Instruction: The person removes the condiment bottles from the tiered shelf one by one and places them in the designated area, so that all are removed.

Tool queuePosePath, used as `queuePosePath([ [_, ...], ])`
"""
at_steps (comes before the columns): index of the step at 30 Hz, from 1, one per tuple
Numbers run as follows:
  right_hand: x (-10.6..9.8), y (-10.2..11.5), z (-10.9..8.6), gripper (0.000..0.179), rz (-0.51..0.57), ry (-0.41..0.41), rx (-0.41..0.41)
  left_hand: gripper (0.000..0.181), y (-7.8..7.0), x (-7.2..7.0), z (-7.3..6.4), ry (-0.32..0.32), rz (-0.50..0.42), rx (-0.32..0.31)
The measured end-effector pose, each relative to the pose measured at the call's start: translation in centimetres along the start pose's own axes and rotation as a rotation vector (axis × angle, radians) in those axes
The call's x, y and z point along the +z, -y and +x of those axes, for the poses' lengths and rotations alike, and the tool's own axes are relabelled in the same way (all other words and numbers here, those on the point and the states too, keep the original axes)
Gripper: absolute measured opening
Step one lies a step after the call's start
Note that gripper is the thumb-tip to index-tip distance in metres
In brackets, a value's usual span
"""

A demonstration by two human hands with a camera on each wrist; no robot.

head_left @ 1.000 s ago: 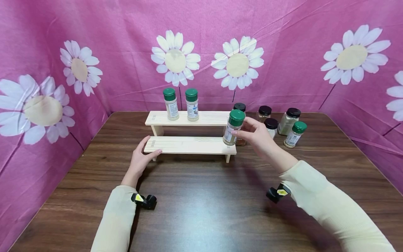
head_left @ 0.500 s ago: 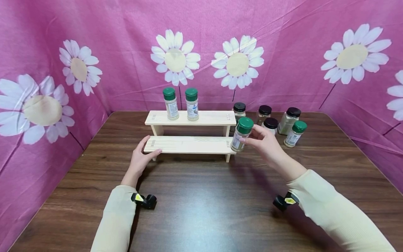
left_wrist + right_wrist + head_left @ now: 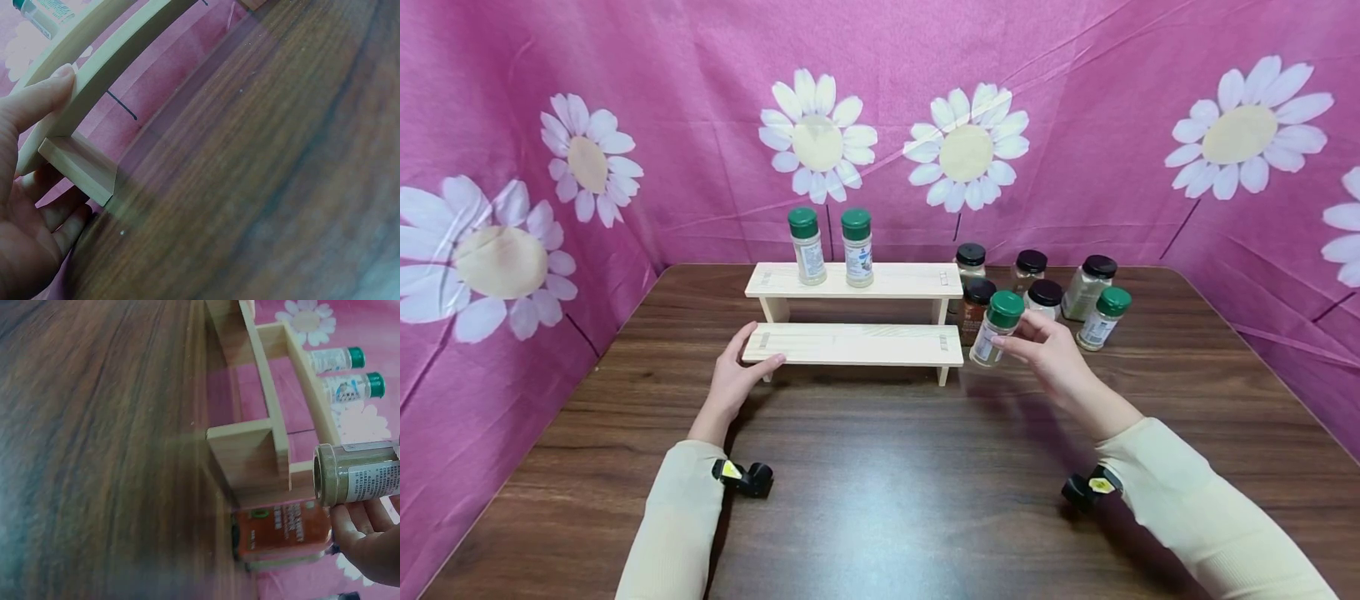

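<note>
My right hand pinches a green-lidded spice jar, slightly tilted, just right of the lower shelf's end. In the right wrist view this spice jar hangs above the table, its base apart from the wood, with brownish powder inside. At the left, my left hand grips the end of the two-tier wooden rack, thumb on the lower shelf's front edge. Two green-lidded spice jars, one left of the other, stand upright on the upper shelf.
Right of the rack stand several black-lidded jars, among them a red-brown one close to its end and a larger one. Another green-lidded jar stands at their right. A pink flowered cloth hangs behind the brown table.
My right hand has carried the green-lidded spice jar rightward and lower, from over the lower shelf's right end to beside it. The left hand has stayed on the rack.
</note>
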State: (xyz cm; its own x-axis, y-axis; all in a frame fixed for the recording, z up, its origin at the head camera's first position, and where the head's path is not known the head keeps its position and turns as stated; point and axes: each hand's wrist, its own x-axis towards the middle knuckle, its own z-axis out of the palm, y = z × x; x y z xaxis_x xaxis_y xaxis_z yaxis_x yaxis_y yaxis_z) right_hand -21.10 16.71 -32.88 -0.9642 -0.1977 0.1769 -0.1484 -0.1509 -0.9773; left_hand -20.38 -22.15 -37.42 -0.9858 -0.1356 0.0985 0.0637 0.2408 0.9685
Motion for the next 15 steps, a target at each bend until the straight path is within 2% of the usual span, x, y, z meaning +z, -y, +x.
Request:
queuePosePath([
  [3, -0.5, -0.6, 0.1, 0.03, -0.001, -0.005, -0.008, 0.071, 0.0, 0.0, 0.1, 0.001, -0.002, -0.002],
  [4, -1.4, -2.0, 0.7, 0.03, 0.034, 0.019, -0.019, 0.071, 0.0, 0.0, 0.0, 0.001, -0.004, -0.002],
  [5, -1.6, -2.3, 0.8, 0.031, 0.03, 0.021, -0.019, 0.071, 0.0, 0.0, 0.0, 0.002, -0.006, -0.003],
  [10, -2.3, -3.6, 1.1, 0.034, -0.007, 0.021, -0.023, 0.071, 0.0, 0.0, 0.0, 0.003, -0.008, 0.001],
  [11, -1.7, -2.8, 0.6, 0.034, -0.06, -0.001, -0.013, 0.071, 0.0, 0.0, 0.0, 0.004, -0.006, 0.001],
  [15, -3.1, -5.1, 1.5, 0.034, -0.046, 0.018, -0.013, 0.071, 0.0, 0.0, 0.1, 0.008, -0.004, -0.002],
])
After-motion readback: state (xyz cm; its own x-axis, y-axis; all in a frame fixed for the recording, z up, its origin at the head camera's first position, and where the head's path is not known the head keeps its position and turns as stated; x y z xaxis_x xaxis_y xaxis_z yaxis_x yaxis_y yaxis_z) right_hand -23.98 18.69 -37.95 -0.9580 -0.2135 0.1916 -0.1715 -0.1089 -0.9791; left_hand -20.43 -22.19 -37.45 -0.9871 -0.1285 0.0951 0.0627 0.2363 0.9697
